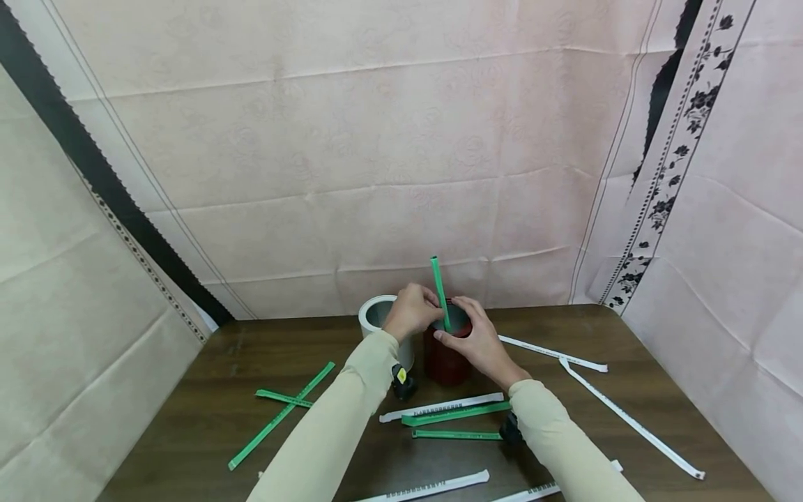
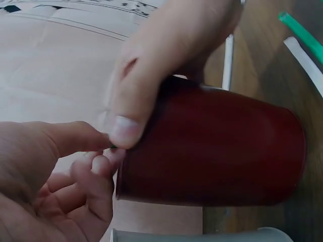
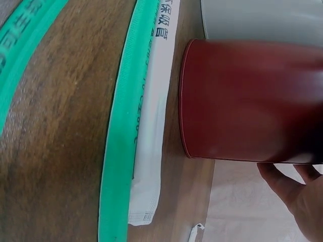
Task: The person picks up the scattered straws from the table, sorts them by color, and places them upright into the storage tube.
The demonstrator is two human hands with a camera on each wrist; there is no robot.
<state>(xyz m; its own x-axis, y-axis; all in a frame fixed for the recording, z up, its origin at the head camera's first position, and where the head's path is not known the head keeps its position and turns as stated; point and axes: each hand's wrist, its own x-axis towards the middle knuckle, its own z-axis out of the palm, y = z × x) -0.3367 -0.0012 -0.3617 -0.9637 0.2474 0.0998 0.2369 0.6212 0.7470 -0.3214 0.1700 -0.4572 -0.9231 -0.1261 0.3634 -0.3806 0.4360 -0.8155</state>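
Observation:
A dark red cup (image 1: 447, 359) stands upright at the back of the table, with a wrapped green straw (image 1: 438, 286) leaning up out of its mouth. My left hand (image 1: 410, 310) is at the left of the rim, thumb and fingertips pinching the straw. In the left wrist view those fingertips meet right at the rim, where only a speck of green shows. My right hand (image 1: 479, 341) grips the cup's rim from the right, thumb in front and fingers behind. Just left of the red cup stands a white cup (image 1: 376, 312), partly hidden by my left hand.
Two crossed green straws (image 1: 276, 422) lie at the left. In front of the cups lie a white wrapped straw (image 1: 439, 406) and green straws (image 1: 458, 435). More white straws (image 1: 633, 422) lie at the right and near edge. A pale cloth (image 1: 376, 139) hangs behind the table (image 1: 351, 404).

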